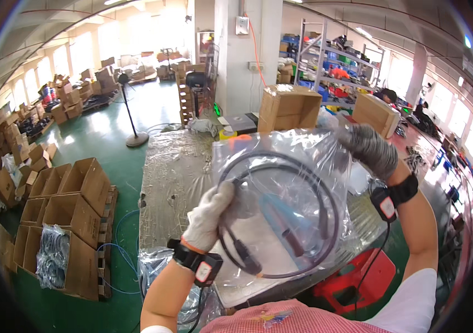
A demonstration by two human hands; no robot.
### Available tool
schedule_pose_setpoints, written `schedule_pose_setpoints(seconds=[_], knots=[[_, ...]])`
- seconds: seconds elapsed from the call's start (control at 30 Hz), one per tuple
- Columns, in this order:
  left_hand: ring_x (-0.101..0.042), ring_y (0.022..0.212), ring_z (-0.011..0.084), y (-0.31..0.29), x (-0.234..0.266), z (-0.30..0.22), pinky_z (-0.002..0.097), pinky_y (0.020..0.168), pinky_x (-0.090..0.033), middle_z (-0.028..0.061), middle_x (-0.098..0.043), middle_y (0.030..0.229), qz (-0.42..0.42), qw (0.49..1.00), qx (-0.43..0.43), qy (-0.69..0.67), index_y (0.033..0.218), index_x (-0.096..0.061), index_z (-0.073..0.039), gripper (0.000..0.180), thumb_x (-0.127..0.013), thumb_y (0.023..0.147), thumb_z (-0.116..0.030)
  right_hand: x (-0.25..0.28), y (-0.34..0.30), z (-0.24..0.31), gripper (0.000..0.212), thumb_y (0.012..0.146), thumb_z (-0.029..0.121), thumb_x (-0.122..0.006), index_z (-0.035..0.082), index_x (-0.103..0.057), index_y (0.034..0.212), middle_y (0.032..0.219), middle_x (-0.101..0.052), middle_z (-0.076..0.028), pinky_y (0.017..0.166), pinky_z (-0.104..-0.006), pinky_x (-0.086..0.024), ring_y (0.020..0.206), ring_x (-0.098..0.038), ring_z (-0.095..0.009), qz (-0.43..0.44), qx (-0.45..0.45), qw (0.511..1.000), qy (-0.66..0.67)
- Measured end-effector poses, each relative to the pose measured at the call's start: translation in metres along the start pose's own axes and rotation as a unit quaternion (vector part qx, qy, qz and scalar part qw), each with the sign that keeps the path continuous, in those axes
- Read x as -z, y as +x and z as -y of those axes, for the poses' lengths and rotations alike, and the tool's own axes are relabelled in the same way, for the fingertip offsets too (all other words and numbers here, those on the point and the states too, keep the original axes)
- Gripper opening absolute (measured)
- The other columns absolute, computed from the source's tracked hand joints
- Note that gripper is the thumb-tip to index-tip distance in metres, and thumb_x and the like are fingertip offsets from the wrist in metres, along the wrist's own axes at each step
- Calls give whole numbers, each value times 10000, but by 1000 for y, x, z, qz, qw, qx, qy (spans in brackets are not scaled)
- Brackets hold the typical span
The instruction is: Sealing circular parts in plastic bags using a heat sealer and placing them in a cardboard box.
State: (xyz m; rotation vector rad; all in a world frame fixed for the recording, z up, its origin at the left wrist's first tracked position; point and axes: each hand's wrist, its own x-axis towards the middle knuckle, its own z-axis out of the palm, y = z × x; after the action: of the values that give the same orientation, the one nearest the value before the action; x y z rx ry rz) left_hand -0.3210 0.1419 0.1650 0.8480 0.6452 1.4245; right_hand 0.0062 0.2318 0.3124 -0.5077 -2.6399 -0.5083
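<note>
A coiled black cable [337,222] with connector ends hangs over the worktable [170,183] in the middle of the view. My left hand [212,214], in a white glove, is closed round the left side of the coil. Around or behind the coil spreads a clear plastic bag [317,145]; I cannot tell whether the cable lies wholly inside it. At the bag's upper right corner my right hand [370,151], in a grey glove, is closed on the plastic and slightly blurred. A blue shape [281,216] shows through the bag.
An open cardboard box [289,108] stands at the table's far edge, with another box [377,114] to its right. A red plastic stool [367,277] is under the near right side. Cartons [84,261] fill a pallet at left, by a standing fan [130,111].
</note>
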Motion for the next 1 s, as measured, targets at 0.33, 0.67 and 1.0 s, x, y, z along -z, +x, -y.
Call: schedule_pose_setpoints(seconds=[0.33,0.67,1.0], knots=[[-582,725,61,22,30,19,197,671,-494,16,-659,820,-75,951,-39,298,965,-655,13,233,-523,915,-172,-50,-38,125,202,779,149,-722,22,-567,763,687,-624,-55,583,-233,-501,633,-621,-122,107,-531,571,617],[-633,837,281,122,51,184,353,757,-483,98,-669,894,40,728,204,653,968,-686,-181,251,-482,836,-244,-226,-178,140,309,789,261,-675,30,-564,962,782,-595,-102,622,-292,-506,670,-597,-174,354,-603,445,559],[-636,817,284,149,35,218,361,756,-480,129,-659,856,71,712,255,651,985,-670,-120,334,-526,879,-402,-384,-124,25,362,816,223,-644,7,-579,1100,917,-634,-73,739,-277,-469,810,-588,-161,109,-550,555,615]])
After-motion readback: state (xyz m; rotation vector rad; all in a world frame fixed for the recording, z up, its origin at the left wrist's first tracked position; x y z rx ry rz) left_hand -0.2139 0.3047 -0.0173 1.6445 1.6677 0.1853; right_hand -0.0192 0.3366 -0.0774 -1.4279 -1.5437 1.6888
